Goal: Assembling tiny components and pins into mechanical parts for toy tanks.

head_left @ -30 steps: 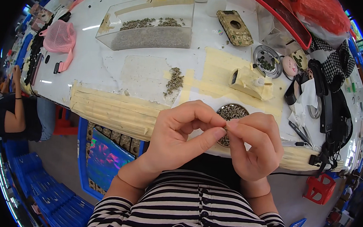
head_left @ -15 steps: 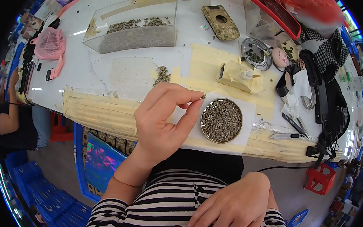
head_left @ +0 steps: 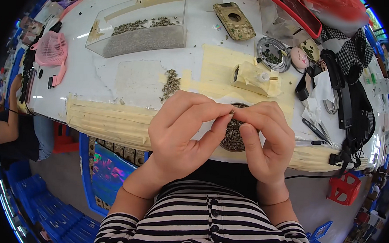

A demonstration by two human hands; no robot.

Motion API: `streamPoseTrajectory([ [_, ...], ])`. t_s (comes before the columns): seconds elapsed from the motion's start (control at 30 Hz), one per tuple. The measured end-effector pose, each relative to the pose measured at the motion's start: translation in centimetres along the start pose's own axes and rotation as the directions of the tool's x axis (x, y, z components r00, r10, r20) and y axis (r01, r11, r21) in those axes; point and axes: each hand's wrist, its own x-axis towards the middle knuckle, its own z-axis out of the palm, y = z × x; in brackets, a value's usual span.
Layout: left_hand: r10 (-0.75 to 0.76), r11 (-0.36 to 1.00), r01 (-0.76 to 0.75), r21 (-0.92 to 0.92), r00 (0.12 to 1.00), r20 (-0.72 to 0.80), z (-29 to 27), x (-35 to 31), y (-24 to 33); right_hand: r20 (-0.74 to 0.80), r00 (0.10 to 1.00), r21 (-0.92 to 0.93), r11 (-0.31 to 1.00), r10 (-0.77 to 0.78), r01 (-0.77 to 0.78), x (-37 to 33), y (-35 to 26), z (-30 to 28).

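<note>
My left hand [head_left: 182, 136] is closed in a pinch, with a tiny greyish metallic part [head_left: 232, 111] between the tips of thumb and index finger. My right hand [head_left: 269, 137] meets it there: its index fingertip touches the part, while its thumb stands apart and the other fingers curl in. Below both hands sits a round tin [head_left: 233, 144] filled with small parts of the same colour, half hidden by the fingers. A small pile of similar parts [head_left: 171, 83] lies on the table beyond my left hand.
Farther back are a clear tray [head_left: 141, 40] with small parts, a camouflage toy tank body [head_left: 234, 20] and a tape-wrapped block [head_left: 255, 80]. On the right lie a dish of dark green pieces [head_left: 273, 54], tweezers [head_left: 316, 131] and black straps [head_left: 339, 90]. A person [head_left: 14, 126] sits far left.
My right hand has risen from my lap to the tin, its index finger now at the tiny part. My left hand has shifted slightly right, still pinching.
</note>
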Motion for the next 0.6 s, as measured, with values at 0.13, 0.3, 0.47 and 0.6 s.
streamPoseTrajectory([
  [0.13, 0.017, 1.000, -0.017, 0.014, 1.000, -0.007, 0.22, -0.14, 0.04, -0.042, 0.998, 0.057, 0.997, 0.055, -0.052, -0.11, 0.34, 0.30],
  [0.3, 0.059, 0.998, -0.060, 0.011, 0.997, 0.049, 0.15, -0.13, 0.33, 0.051, 0.974, 0.259, 0.939, 0.220, -0.226, -0.38, 0.65, 0.02],
  [0.47, 0.065, 0.998, -0.065, 0.001, 0.993, 0.102, -0.10, 0.01, 0.75, 0.081, 0.953, 0.338, 0.891, 0.293, -0.303, -0.48, 0.65, -0.33],
  [0.6, 0.054, 0.998, -0.049, -0.042, 0.990, 0.131, -0.29, 0.06, 0.62, 0.081, 0.946, 0.424, 0.848, 0.313, -0.317, -0.44, 0.64, 0.03],
])
